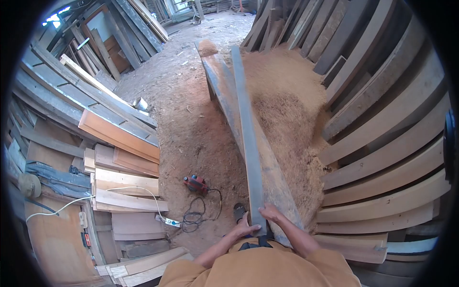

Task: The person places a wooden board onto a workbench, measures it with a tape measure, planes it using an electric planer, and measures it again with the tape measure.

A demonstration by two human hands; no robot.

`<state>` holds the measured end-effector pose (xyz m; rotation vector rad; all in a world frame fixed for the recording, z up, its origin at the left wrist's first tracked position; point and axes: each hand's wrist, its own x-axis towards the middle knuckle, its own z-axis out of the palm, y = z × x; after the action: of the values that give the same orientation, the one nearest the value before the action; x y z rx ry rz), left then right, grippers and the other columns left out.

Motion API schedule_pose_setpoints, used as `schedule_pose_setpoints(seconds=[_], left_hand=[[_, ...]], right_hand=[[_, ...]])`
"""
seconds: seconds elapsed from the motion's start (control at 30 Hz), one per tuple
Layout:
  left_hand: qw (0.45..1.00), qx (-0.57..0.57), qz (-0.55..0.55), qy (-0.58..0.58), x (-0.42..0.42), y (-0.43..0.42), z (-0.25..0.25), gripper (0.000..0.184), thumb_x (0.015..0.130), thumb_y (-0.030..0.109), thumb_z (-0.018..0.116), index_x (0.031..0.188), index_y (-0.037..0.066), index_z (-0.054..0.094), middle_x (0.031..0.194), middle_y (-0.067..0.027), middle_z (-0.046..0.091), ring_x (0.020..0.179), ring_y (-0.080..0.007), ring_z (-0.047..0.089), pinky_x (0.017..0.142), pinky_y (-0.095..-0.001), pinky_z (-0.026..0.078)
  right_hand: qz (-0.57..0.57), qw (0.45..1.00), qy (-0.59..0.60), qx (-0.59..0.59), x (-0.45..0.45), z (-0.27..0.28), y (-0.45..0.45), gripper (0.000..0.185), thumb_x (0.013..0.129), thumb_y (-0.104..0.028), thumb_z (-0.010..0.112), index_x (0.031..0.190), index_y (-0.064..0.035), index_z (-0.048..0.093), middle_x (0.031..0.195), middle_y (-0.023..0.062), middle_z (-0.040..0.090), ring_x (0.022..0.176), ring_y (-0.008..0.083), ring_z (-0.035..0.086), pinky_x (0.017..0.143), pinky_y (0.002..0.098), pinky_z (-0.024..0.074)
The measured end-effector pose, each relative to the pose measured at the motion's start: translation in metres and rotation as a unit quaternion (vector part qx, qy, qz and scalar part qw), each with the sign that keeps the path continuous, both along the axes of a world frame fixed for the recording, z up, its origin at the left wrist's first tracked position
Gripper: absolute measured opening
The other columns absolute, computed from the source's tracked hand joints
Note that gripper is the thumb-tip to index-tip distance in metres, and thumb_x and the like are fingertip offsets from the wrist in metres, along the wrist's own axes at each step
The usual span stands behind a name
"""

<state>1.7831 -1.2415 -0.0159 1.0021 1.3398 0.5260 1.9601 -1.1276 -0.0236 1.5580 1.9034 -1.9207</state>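
Observation:
A long, narrow grey wooden plank [249, 143] stretches away from my body, lying over a wider, worn wooden bench [275, 179]. My left hand [245, 226] grips the near end of the plank by its left edge, the thumb resting on top and the fingers partly hidden. On the opposite edge, a little farther up, my right hand [271, 212] is closed around the plank, its fingertips mostly out of sight. The far part of the plank crosses the bench at a slight angle.
A red electric planer [196, 183] lies on the dirt floor at left, its black cord coiled near a white power strip [170, 222]. Sawdust and shavings [287, 110] heap right of the bench. Boards [382, 186] lean along the right; stacked planks [126, 184] line the left.

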Motion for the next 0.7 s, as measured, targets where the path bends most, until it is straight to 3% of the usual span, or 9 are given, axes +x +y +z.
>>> schedule_pose_setpoints(seconds=[0.1, 0.2, 0.3, 0.4, 0.5, 0.6, 0.7], left_hand=[[0.993, -0.013, 0.025, -0.111, 0.011, 0.004, -0.027, 0.145, 0.069, 0.054, 0.089, 0.157, -0.005, -0.009, 0.159, -0.034, 0.025, 0.148, -0.0393, 0.033, 0.118, -0.0423, 0.035], [0.999, -0.024, -0.005, -0.027, 0.017, -0.009, -0.1, 0.134, 0.073, 0.052, 0.086, 0.155, -0.006, -0.003, 0.148, -0.0225, 0.04, 0.139, -0.0344, 0.043, 0.111, -0.0433, 0.042], [0.984, -0.061, -0.056, 0.16, 0.032, 0.004, -0.042, 0.155, 0.064, 0.061, 0.088, 0.156, -0.004, -0.018, 0.157, -0.0369, 0.022, 0.148, -0.0464, 0.028, 0.12, -0.0438, 0.033], [0.976, -0.142, -0.029, 0.164, 0.055, 0.016, 0.01, 0.156, 0.062, 0.066, 0.086, 0.157, -0.002, -0.018, 0.153, -0.0355, 0.027, 0.145, -0.0466, 0.032, 0.12, -0.0466, 0.031], [0.957, -0.131, -0.02, 0.259, 0.08, 0.015, 0.006, 0.154, 0.064, 0.067, 0.083, 0.157, -0.002, -0.018, 0.15, -0.0346, 0.03, 0.141, -0.0471, 0.037, 0.118, -0.0511, 0.031], [0.952, -0.13, -0.027, 0.277, 0.077, 0.014, 0.01, 0.149, 0.066, 0.064, 0.082, 0.158, -0.001, -0.017, 0.15, -0.0337, 0.03, 0.138, -0.0493, 0.037, 0.116, -0.0542, 0.031], [0.948, -0.124, -0.03, 0.291, 0.055, 0.009, 0.013, 0.146, 0.067, 0.06, 0.082, 0.158, -0.002, -0.014, 0.151, -0.0335, 0.03, 0.14, -0.0478, 0.037, 0.117, -0.053, 0.031]], right_hand=[[-0.054, 0.994, -0.081, 0.039, -0.005, 0.06, -0.008, 0.086, 0.083, -0.044, 0.069, 0.148, 0.0036, 0.041, 0.13, 0.0309, 0.063, 0.116, 0.0469, 0.063, 0.102, 0.0473, 0.0497], [-0.168, 0.961, -0.178, 0.129, -0.03, 0.06, -0.036, 0.095, 0.078, -0.042, 0.073, 0.15, 0.0061, 0.032, 0.125, 0.0335, 0.063, 0.116, 0.0472, 0.064, 0.1, 0.0474, 0.0505], [-0.184, 0.968, -0.118, 0.122, -0.023, 0.031, -0.034, 0.103, 0.074, -0.039, 0.078, 0.149, 0.0079, 0.026, 0.125, 0.0355, 0.062, 0.117, 0.0467, 0.063, 0.101, 0.0467, 0.0501], [-0.16, 0.979, -0.047, 0.12, 0.016, -0.007, -0.024, 0.096, 0.073, -0.029, 0.081, 0.146, 0.0104, 0.033, 0.132, 0.0314, 0.059, 0.117, 0.0417, 0.064, 0.104, 0.042, 0.0493], [-0.212, 0.971, 0.041, 0.105, 0.036, -0.021, -0.019, 0.081, 0.073, -0.02, 0.081, 0.14, 0.0087, 0.045, 0.126, 0.0246, 0.064, 0.113, 0.0353, 0.066, 0.102, 0.0406, 0.0501], [-0.244, 0.961, 0.011, 0.13, 0.032, -0.038, -0.023, 0.075, 0.072, -0.013, 0.08, 0.137, 0.0083, 0.049, 0.123, 0.0195, 0.066, 0.111, 0.0301, 0.066, 0.1, 0.0405, 0.051], [-0.207, 0.974, 0.034, 0.084, 0.018, -0.051, -0.027, 0.08, 0.073, -0.02, 0.081, 0.139, 0.0103, 0.045, 0.123, 0.0236, 0.066, 0.112, 0.0346, 0.067, 0.1, 0.0412, 0.0512]])
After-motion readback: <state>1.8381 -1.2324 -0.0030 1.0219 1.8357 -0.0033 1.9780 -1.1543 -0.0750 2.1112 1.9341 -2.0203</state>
